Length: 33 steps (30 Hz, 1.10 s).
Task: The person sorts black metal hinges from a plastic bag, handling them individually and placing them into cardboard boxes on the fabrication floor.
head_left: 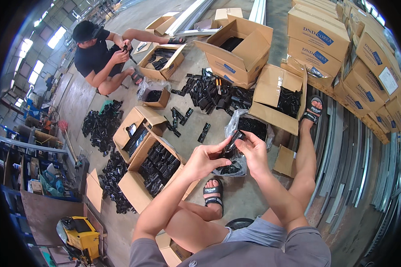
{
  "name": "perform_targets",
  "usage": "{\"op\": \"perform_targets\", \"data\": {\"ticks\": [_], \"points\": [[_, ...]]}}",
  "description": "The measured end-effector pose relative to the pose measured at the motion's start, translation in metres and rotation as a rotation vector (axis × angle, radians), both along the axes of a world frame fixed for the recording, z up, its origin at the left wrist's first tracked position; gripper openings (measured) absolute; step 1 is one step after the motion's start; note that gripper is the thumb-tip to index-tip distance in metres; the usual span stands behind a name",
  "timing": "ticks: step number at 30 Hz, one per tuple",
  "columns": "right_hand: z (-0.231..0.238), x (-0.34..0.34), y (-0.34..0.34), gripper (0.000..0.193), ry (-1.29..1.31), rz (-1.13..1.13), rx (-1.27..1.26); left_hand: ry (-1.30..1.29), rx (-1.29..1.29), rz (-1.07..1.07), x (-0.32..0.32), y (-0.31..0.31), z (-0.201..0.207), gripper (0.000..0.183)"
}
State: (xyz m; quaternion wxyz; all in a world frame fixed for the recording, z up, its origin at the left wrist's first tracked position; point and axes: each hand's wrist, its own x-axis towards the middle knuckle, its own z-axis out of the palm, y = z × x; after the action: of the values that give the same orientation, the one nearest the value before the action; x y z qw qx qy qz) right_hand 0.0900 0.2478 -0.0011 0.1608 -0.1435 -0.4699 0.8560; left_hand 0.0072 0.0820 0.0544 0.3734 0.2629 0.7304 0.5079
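Between my two hands, above the floor, is a small black plastic part (231, 146), slightly tilted. My left hand (204, 160) has its fingers closed round the lower end, and my right hand (255, 151) pinches the upper end with thumb and fingers. Fingers cover much of it, so its exact kind cannot be made out. Just beneath hangs a clear plastic bag (241, 171) with small black pieces in it. Behind my hands, another plastic-lined container (271, 133) holds more black pieces. Left of my forearm, an open carton (130, 189) is filled with rows of similar black parts.
Heaps of black parts (205, 95) cover the floor ahead, among open cartons (257, 49). Far left, a seated co-worker (93, 58) handles a small dark piece. Stacked cartons (318, 38) and long metal profiles (343, 151) line the right. A yellow machine (82, 238) stands lower left.
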Motion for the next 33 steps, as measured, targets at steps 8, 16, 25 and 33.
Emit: {"op": "perform_targets", "data": {"ticks": [8,16,25,33], "points": [[-0.009,-0.031,-0.002,0.043,-0.004,0.064,0.216,-0.374,0.202,0.250,-0.008,-0.018,0.003,0.068],[-0.178,-0.039,-0.014,0.025,-0.722,0.537,1.265,-0.537,0.535,0.625,-0.036,-0.032,0.002,0.076],[-0.279,-0.030,-0.083,0.027,-0.873,0.672,1.412,-0.519,0.570,0.670,-0.038,-0.041,0.019,0.079],[-0.250,-0.024,-0.073,0.032,-0.981,0.780,1.401,-0.561,0.560,0.608,-0.041,-0.037,0.010,0.073]]}}
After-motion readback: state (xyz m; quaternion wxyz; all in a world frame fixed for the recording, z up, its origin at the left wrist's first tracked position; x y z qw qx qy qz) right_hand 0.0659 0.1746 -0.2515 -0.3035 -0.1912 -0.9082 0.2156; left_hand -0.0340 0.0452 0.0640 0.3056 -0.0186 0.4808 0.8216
